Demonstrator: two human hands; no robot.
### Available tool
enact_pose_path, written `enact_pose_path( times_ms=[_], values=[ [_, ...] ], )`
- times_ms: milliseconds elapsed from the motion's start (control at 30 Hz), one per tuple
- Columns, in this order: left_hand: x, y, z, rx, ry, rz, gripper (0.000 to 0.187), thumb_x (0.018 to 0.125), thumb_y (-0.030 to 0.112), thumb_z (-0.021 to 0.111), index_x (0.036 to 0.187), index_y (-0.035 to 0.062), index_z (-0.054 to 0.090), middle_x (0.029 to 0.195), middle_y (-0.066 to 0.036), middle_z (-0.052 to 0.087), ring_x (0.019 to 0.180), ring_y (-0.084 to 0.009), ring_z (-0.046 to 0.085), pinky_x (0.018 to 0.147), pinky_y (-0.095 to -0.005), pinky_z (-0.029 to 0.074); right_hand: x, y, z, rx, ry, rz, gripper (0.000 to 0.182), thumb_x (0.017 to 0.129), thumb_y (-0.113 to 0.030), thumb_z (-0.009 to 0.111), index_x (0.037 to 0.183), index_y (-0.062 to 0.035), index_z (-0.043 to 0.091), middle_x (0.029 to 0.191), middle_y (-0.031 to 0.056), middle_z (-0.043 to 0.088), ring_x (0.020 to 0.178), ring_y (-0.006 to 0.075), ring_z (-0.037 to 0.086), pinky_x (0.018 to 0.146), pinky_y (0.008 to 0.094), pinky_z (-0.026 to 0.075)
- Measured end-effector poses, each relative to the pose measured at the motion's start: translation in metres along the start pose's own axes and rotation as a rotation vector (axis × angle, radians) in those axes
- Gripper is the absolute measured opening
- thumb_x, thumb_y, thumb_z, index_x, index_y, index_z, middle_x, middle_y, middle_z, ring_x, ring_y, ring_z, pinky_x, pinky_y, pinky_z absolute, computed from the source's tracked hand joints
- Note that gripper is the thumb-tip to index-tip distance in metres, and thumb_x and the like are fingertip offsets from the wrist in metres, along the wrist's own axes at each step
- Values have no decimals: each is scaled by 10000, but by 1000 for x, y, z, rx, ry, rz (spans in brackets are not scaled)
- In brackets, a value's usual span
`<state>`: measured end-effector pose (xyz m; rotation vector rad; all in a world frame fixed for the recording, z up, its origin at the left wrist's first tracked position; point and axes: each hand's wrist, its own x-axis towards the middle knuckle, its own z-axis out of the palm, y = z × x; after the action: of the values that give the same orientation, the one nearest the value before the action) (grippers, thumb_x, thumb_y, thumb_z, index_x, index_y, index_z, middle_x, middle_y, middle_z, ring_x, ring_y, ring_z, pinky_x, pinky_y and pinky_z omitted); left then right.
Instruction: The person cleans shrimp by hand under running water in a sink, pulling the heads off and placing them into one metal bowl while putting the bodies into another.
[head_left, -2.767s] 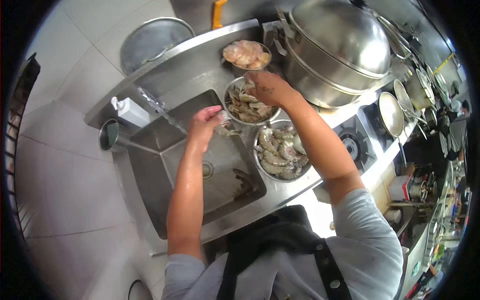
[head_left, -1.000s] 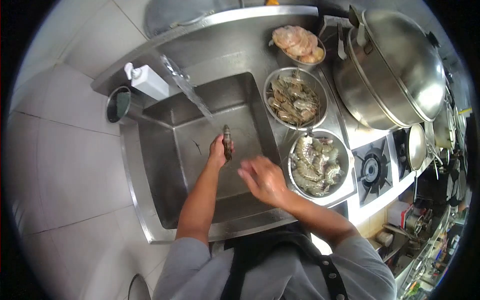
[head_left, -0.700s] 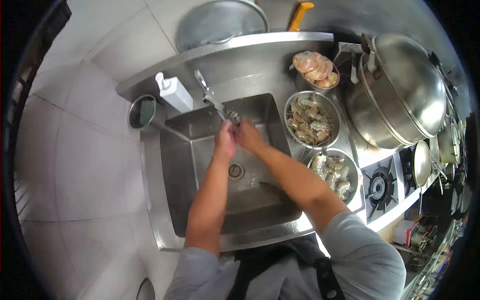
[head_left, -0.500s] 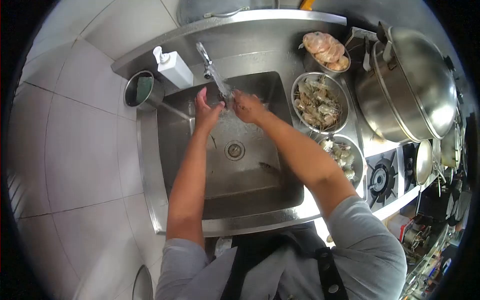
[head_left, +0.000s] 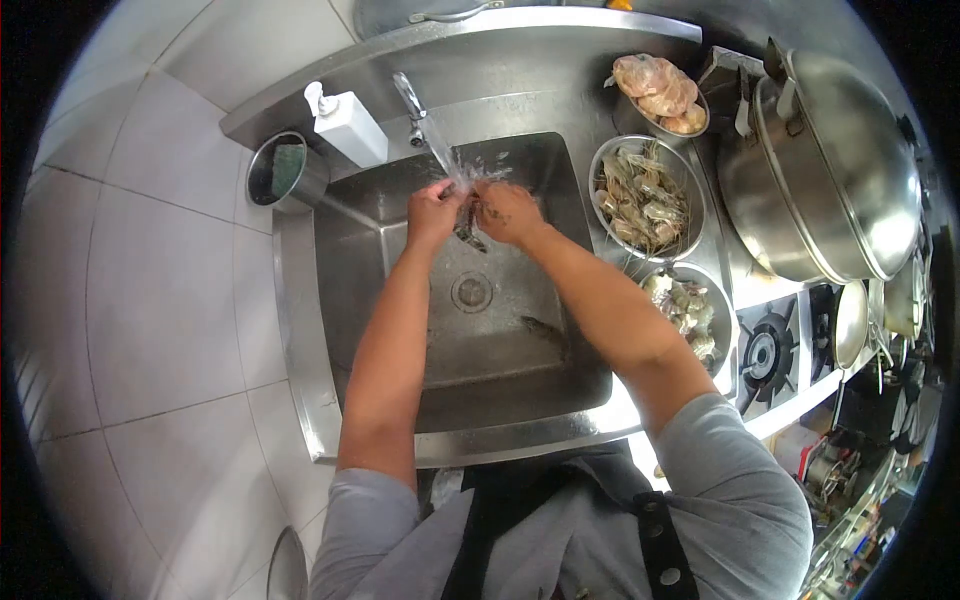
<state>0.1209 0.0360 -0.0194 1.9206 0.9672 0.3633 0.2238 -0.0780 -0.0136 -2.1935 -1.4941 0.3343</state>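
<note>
My left hand (head_left: pixel 432 214) and my right hand (head_left: pixel 507 212) meet under the water running from the faucet (head_left: pixel 408 98). Both sets of fingers are closed around a shrimp (head_left: pixel 469 236), whose dark, wet end hangs below them. Splashing water and the fingers hide the rest of it. Beneath the hands is the steel sink (head_left: pixel 400 385), with its drain (head_left: pixel 471 292) just below the shrimp. A small dark scrap (head_left: pixel 541 326) lies on the sink floor to the right.
Right of the sink stand a bowl of whole shrimp (head_left: pixel 650 200), a bowl of paler shrimp (head_left: pixel 684 312) and a container with a bagged pinkish food (head_left: pixel 655 85). Farther right are a large steamer pot (head_left: pixel 850 165) and a gas burner (head_left: pixel 764 350). A white pump bottle (head_left: pixel 350 128) and a steel pot with a green sponge (head_left: pixel 288 170) stand left.
My left hand has gone from spread fingers to a closed grip beside my right hand. The shrimp now shows hanging below both hands. Water splashes more widely around the fingers.
</note>
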Motion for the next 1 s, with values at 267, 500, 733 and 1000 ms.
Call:
enact_pose_path(
  times_ms=[267, 500, 733, 1000],
  values=[
    [-4, -9, 30, -460, 20, -360, 379, 828, 205, 667, 1154, 18, 626, 1175, -109, 623, 1105, -222, 542, 923, -341, 387, -17, -4, 30, 1, 181, 171, 200, 822, -177, 518, 936, -31, 594, 962, 213, 639, 910, 380, 624, 801, 463, 492],
    [2, -26, 31, -643, 82, -467, 371, 833, 196, 664, 1132, -21, 626, 1138, -142, 628, 1034, -217, 579, 886, -334, 417, -18, -11, 35, 177, 151, 308, 230, 791, -191, 562, 934, -13, 592, 933, 216, 643, 888, 381, 630, 784, 455, 499],
    [-14, -33, 37, -334, 319, -65, 260, 814, 185, 698, 975, -18, 676, 874, -78, 683, 784, -160, 617, 725, -279, 476, -2, 6, 77, 432, 250, 499, 300, 816, -247, 553, 987, -5, 603, 1012, 217, 638, 920, 397, 616, 791, 443, 495],
    [-11, -14, 3, -471, 127, 44, 195, 867, 84, 598, 1042, 4, 628, 926, -51, 643, 709, -117, 597, 617, -265, 488, -10, 10, 55, 349, 100, 250, 262, 836, -186, 568, 1053, -39, 580, 996, 220, 636, 968, 405, 597, 828, 466, 472]
  ],
)
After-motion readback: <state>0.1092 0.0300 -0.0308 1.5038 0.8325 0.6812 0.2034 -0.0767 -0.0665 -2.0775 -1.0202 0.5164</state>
